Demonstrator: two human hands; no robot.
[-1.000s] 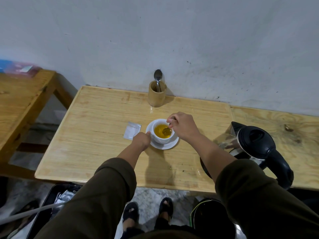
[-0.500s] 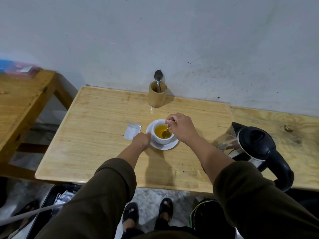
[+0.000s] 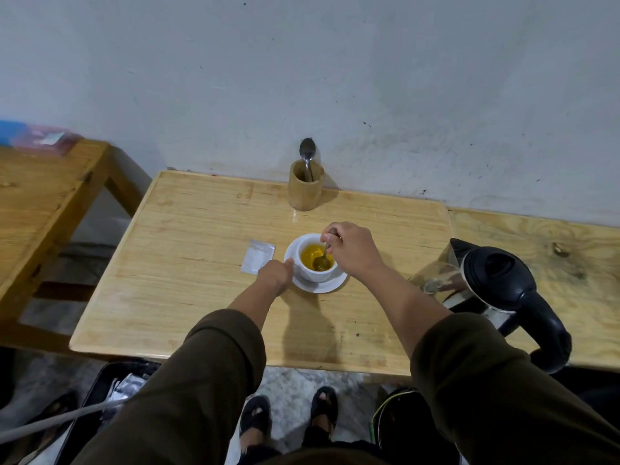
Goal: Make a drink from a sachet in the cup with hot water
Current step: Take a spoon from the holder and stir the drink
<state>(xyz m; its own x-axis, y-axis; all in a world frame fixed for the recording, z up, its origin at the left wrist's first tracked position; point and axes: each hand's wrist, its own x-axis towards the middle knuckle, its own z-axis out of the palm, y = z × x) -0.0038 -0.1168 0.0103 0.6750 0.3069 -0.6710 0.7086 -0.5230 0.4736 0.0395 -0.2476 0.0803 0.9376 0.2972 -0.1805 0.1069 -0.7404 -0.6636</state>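
A white cup [image 3: 310, 275] holding yellow liquid stands on a white saucer [image 3: 330, 286] in the middle of the wooden table [image 3: 188, 290]. My right hand [image 3: 352, 251] hovers over the cup's right side and pinches a metal spoon [image 3: 321, 262] whose bowl sits in the drink. My left hand [image 3: 275, 274] rests at the saucer's left edge, fingers closed on the rim. A flat white sachet [image 3: 257, 260] lies on the table just left of the saucer.
A black electric kettle [image 3: 503, 286] stands at the right, handle toward me. A wooden holder [image 3: 305, 191] with a second spoon [image 3: 307, 152] sits by the wall. Another wooden table [image 3: 40, 203] is at left. A dark bin [image 3: 90, 397] and my feet are below.
The spoon has shifted inside the cup, its bowl now nearer the front. My right hand turned slightly above the cup. My left hand stays at the saucer.
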